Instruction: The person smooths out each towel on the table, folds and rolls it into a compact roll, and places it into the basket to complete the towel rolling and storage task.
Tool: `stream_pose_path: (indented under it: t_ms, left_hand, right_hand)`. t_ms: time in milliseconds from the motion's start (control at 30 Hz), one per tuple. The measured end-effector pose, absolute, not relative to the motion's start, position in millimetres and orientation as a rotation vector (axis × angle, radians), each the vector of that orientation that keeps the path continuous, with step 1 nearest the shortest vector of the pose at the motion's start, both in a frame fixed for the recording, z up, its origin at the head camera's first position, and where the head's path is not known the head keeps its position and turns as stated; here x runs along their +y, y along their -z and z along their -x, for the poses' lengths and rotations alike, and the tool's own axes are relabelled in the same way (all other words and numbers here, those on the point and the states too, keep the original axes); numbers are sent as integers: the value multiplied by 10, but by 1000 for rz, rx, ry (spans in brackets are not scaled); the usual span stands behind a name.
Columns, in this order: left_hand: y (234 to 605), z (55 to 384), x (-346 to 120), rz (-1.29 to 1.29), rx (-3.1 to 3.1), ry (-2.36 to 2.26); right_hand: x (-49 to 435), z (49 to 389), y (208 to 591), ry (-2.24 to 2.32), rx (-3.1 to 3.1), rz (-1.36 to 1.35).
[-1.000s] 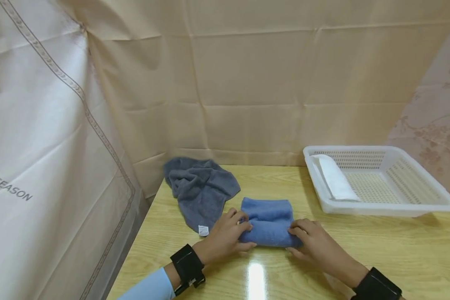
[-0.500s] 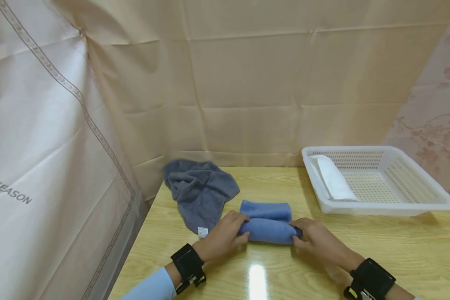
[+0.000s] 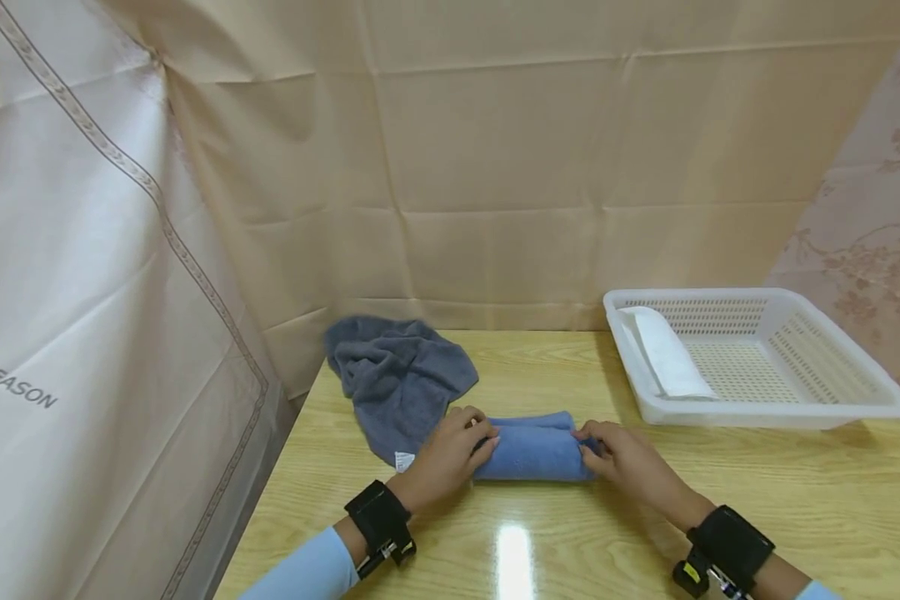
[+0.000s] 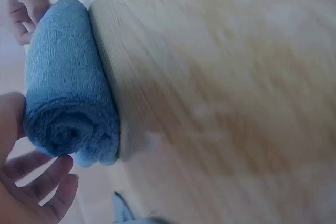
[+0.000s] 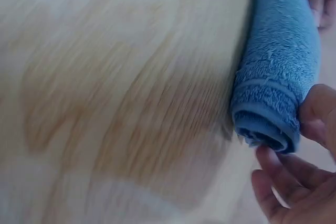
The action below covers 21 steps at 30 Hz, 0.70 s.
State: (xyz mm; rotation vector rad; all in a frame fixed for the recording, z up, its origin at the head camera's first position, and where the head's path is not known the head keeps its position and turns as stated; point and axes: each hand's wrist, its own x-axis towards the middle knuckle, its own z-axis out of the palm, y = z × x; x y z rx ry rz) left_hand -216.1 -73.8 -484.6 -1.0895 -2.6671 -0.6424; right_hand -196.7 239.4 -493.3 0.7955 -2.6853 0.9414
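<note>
A blue towel [image 3: 536,455], mostly rolled up, lies across the wooden table in the head view, with a short flat strip left at its far side. My left hand [image 3: 447,457] grips the left end of the roll, and my right hand [image 3: 632,465] pinches the right end. Spiral layers show at the roll's end in the left wrist view, where the thumb and curled fingers [image 4: 50,179] touch the towel [image 4: 68,61]. The right wrist view shows the thumb and fingertips on the other end of the towel [image 5: 278,40].
A crumpled grey towel [image 3: 401,375] with a white tag lies at the table's left. On the right stands a white plastic basket [image 3: 780,412], holding a folded white cloth [image 3: 667,354] along its left wall. Beige fabric [image 3: 495,167] hangs behind the table [image 3: 570,558].
Both hands have rolled the blue towel away from the person. Its flat part at the far side has become shorter. The grey towel and the basket have stayed in place.
</note>
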Motion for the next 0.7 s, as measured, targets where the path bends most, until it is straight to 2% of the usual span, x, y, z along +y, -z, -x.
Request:
stream_pose_path:
  t_ms: [167,333,500,700]
  left_hand:
    - [4801,2117,-762,1119,-2643,223]
    - [4768,2105,-776,1125,-2649,93]
    - [4771,2110,-769,1148,-2657,112]
    - [4807,2101,-810,1208,-2687,242]
  right_hand:
    - [2376,1903,4941,-509,-2534,-934]
    - [2365,1887,5004,-410,-2482,-997]
    - [2370,1945,5037,-534,-2572,-965]
    - [2373,2014,4943,-969,-2836,-899]
